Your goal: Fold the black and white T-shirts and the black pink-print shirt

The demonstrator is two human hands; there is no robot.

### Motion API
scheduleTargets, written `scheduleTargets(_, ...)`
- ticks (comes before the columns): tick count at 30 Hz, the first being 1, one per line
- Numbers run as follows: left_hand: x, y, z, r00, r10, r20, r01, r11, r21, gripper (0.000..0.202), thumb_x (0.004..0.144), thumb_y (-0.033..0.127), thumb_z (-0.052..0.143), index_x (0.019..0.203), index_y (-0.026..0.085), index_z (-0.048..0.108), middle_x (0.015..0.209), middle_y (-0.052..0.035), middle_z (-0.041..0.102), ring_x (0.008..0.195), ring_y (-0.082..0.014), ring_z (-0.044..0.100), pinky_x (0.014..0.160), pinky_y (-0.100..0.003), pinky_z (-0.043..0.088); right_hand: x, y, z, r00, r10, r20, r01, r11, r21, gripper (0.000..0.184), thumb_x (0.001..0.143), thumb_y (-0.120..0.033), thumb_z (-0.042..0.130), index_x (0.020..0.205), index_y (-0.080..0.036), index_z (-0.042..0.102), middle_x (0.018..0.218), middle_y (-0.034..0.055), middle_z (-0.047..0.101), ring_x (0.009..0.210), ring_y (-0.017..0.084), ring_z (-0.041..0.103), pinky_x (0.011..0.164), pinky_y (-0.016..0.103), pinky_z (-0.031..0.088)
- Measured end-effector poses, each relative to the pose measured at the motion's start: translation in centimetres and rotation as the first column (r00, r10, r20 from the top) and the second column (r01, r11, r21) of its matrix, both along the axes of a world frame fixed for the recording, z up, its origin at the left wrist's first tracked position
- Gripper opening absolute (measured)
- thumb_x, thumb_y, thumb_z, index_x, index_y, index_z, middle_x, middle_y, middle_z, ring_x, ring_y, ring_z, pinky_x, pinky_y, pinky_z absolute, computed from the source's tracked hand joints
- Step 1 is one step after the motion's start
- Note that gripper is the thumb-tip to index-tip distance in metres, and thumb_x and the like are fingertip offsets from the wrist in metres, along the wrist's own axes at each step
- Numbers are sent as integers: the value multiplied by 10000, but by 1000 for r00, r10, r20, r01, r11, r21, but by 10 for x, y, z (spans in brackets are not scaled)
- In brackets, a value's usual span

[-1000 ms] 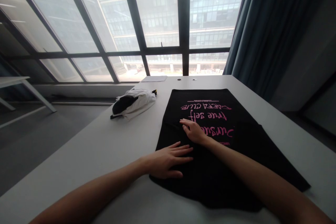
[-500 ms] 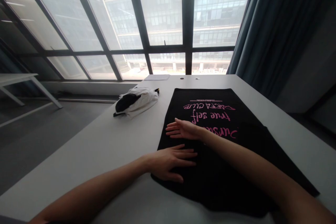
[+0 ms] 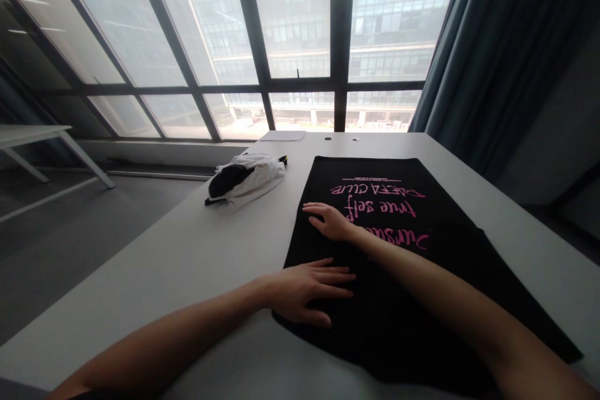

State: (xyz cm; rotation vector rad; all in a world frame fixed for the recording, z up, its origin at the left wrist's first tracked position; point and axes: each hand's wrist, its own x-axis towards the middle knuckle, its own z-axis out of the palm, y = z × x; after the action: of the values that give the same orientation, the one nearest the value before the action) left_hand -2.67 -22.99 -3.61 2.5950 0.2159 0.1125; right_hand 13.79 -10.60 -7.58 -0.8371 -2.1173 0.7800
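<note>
A black T-shirt (image 3: 398,287) with pink lettering lies spread flat on the white table (image 3: 197,250), its print facing away from me. My left hand (image 3: 307,290) rests flat on the shirt's near left edge, fingers stretched out. Further up the same left edge my right hand (image 3: 328,220) lies palm down on the cloth, fingers spread, just left of the pink words. Neither hand holds anything.
A bundled white and black garment (image 3: 246,178) lies on the table to the left of the shirt. A sheet of paper (image 3: 282,135) sits at the far table edge by the window. Dark curtains (image 3: 506,50) hang at the right. Another white table (image 3: 32,137) stands far left.
My right hand has slid left and then further up the shirt's left edge. My left hand has stayed flat at the near left edge.
</note>
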Motion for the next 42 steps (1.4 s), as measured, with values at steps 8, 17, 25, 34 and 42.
scheduleTargets(8, 0, -1, -1, 1000, -1, 7, 1, 1000, 28, 677, 946, 524, 592, 1545, 290, 380, 1602, -72, 332, 1480, -327, 294, 1240, -514, 163, 18, -20, 2, 887, 67, 457, -138, 982, 125, 655, 968, -461, 538, 1562, -309, 308, 1636, 59, 241, 1520, 272, 173, 1218, 572, 59)
scheduleTargets(17, -8, 28, -7, 788, 540, 295, -581, 811, 69, 390, 1047, 364, 375, 1297, 241, 648, 1364, -41, 628, 1302, -208, 553, 1157, -366, 397, 27, -21, -3, 876, 4, 483, -71, 990, 120, 525, 1029, -423, 395, 1520, -236, 409, 1607, 103, 316, 1515, 265, 203, 1207, 594, 102)
scheduleTargets(25, -33, 74, -43, 613, 788, 55, -760, 569, 313, 562, 1033, 470, 379, 1524, 199, 408, 1599, -84, 341, 1498, -313, 256, 1202, -551, 241, 28, -19, -11, 907, -104, 408, 39, 985, 165, 507, 1020, -424, 420, 1479, -216, 472, 1559, 109, 417, 1496, 246, 268, 1210, 540, 176)
scheduleTargets(34, -30, 72, -50, 582, 813, 2, -752, 537, 382, 607, 1034, 491, 346, 1562, 190, 338, 1631, -71, 255, 1513, -310, 209, 1204, -543, 232, 32, -11, -17, 931, -322, 171, 284, 934, 217, 317, 939, -204, 558, 1232, -166, 672, 1185, 115, 684, 1135, 224, 613, 1042, 370, 441)
scheduleTargets(42, -30, 72, -52, 620, 784, 47, -718, 541, 438, 611, 1044, 493, 334, 1576, 195, 297, 1639, -83, 225, 1524, -321, 152, 1190, -592, 233, 30, 8, -16, 944, -326, -57, 330, 941, 80, 330, 811, -130, 643, 1131, -203, 674, 888, 3, 646, 832, 165, 617, 820, 307, 500)
